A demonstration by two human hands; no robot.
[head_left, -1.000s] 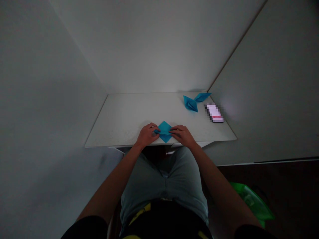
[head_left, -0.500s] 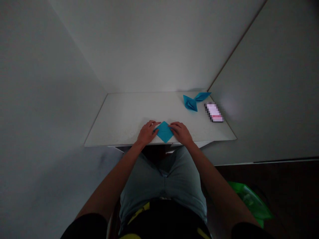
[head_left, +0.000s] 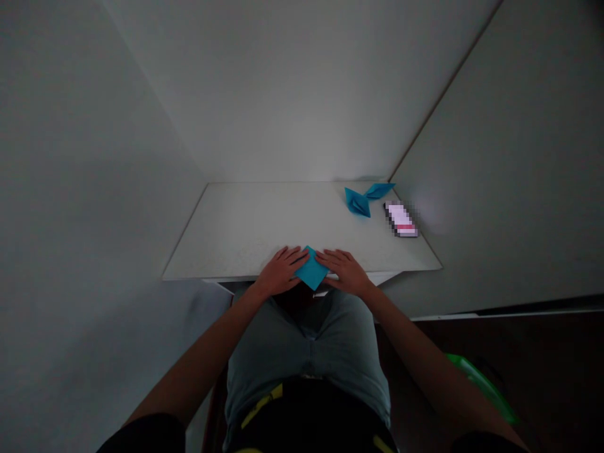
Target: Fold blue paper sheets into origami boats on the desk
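Folded blue paper (head_left: 311, 268): a diamond at 6 o'clock on the bench (head_left: 236, 233), at its front edge.
Handling: you'll likely find it light and thin, quick to slide; take it by its corners.
Your left hand (head_left: 282, 272): open and flat, fingertips at the paper's left edge, no pinch.
Your right hand (head_left: 343, 271): open and flat, fingers at its right edge, no pinch.
Nearby: two folded blue paper pieces (head_left: 357, 202) at 1 o'clock; a pixelated rectangular object (head_left: 401, 219) at 2 o'clock.
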